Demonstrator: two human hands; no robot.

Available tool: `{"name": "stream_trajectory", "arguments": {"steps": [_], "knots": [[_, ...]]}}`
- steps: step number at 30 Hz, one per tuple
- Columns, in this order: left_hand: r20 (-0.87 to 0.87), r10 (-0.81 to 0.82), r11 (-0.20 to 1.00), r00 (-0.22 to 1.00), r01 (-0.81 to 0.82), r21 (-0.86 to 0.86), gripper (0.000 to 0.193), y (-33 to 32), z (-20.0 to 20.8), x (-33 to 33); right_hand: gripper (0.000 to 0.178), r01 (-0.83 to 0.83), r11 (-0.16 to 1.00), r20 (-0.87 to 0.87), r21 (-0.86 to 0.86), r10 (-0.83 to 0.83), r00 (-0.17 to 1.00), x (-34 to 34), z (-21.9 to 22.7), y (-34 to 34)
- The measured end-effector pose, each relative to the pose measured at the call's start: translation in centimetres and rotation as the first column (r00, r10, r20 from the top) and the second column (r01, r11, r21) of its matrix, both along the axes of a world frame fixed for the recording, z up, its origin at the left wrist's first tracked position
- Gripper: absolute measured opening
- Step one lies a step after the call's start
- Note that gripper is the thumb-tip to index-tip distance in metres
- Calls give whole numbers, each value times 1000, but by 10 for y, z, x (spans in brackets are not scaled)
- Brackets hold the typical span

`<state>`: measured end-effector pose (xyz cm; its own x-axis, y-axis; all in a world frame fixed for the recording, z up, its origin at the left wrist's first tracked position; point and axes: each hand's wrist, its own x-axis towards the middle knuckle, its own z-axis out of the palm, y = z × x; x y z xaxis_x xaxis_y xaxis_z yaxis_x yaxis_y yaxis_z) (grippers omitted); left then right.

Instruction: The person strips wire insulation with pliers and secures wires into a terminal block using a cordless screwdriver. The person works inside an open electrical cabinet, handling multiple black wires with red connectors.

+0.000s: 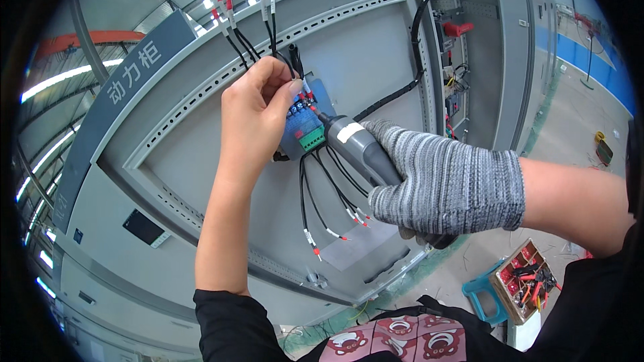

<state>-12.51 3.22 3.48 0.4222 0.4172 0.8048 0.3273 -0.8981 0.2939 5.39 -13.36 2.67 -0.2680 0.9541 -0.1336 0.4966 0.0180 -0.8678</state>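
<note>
Bare left hand (258, 100) pinches among thin black wires (274, 35); grey-striped knit-gloved right hand (446, 177) clamps grey plastic power screwdriver (362, 151). Keep bit square, wires steady.

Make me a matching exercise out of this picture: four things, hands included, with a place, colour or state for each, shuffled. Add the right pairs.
Things:
1. left hand
2. right hand
3. terminal block
4. stool

Descriptions:
A. green, at the lower end of the blue device
B. in a grey striped glove, gripping a grey power tool
C. blue, in the lower right of the view
D. bare, close to the upper part of the blue device

Right pairs: 1-D, 2-B, 3-A, 4-C
</note>
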Motion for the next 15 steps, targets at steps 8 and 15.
{"name": "stream_trajectory", "arguments": {"steps": [8, 15], "knots": [[-5, 51, 998, 999, -51, 21, 7, -1, 0, 6, 70, 48, 997, 36, -65, -46, 998, 6, -5, 9], [-13, 119, 992, 993, -119, 49, 7, -3, -4, -1, 65, -26, 1000, -10, -2, 26, 1000, 8, -3, 13]]}}
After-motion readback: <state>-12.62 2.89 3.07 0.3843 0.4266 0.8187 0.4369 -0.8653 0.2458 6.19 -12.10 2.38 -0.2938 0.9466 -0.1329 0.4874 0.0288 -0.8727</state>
